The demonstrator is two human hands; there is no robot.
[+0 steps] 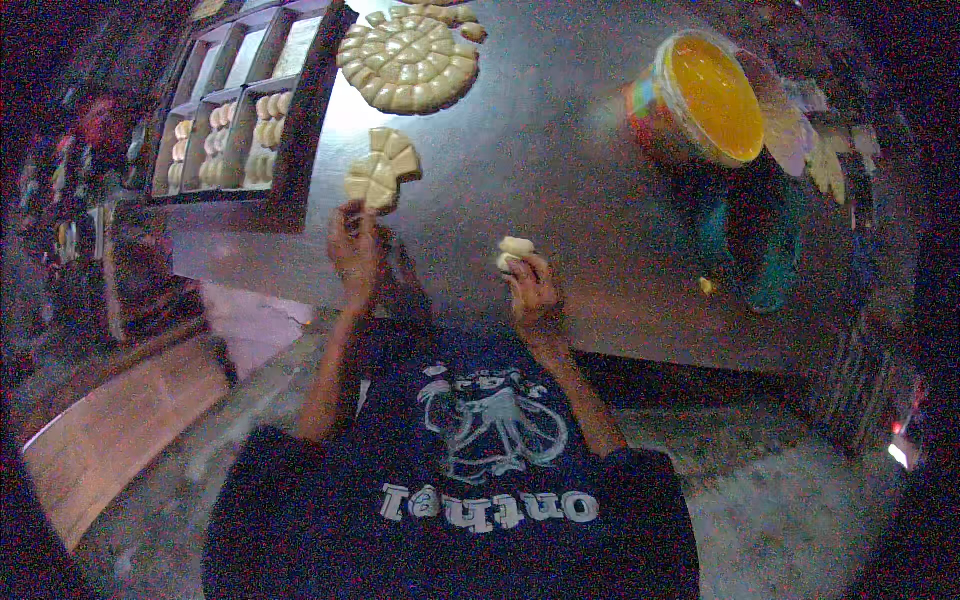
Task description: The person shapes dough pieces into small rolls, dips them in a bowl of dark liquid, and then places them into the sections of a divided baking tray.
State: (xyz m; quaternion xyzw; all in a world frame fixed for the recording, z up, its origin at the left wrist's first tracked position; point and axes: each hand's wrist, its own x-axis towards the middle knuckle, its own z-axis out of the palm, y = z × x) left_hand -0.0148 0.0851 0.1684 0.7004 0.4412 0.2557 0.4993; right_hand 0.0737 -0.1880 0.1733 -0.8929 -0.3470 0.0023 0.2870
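Observation:
My left hand [355, 245] is at the near end of a wedge-cut cluster of pale dough [382, 165] on the metal table [550, 150], its fingers curled against the lowest piece. To its right, my right hand [532, 298] grips a small pale dough piece [516, 248] between thumb and fingers, just above the tabletop. Beyond the cluster lies a large round slab of dough [408, 62] cut into rings of segments, with part of another at the top edge.
A dark divided tray [290, 190] at upper left holds rows of pale pieces. At right stand a tub of yellow contents [708, 95], a teal container [770, 280] and translucent gloves or bags [820, 165]. A wooden board [130, 440] is at lower left.

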